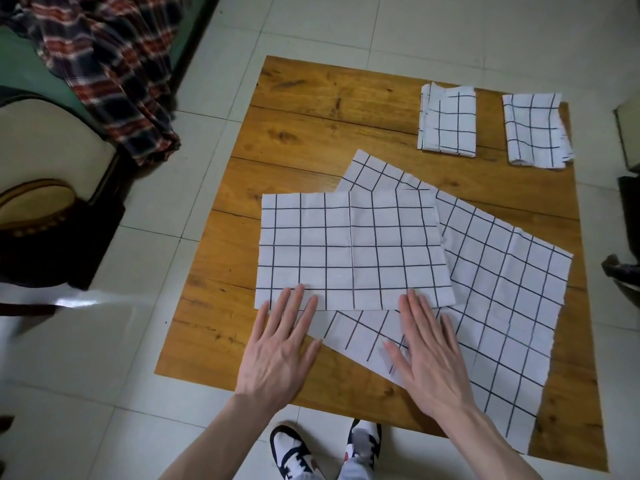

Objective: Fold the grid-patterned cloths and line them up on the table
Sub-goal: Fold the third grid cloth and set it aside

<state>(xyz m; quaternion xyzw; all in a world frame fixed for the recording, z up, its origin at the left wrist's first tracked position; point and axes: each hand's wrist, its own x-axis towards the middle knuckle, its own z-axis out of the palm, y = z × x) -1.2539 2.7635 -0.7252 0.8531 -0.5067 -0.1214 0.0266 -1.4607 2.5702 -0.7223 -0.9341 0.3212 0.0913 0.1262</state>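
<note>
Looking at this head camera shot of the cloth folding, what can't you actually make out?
- Flat grid-patterned cloth underneath: partly covered by the half-folded grid cloth and the right hand.
- Two small folded grid cloths at the far edge: layer count unreadable from above.
- Wooden table: legs hidden under its top.
- Dark objects at the right edge: cut off by the frame.
- Left hand: its palm faces down, contact unseen.

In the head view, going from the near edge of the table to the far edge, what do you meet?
Left hand and right hand → half-folded cloth on an unfolded cloth → two folded cloths → bare table.
</note>
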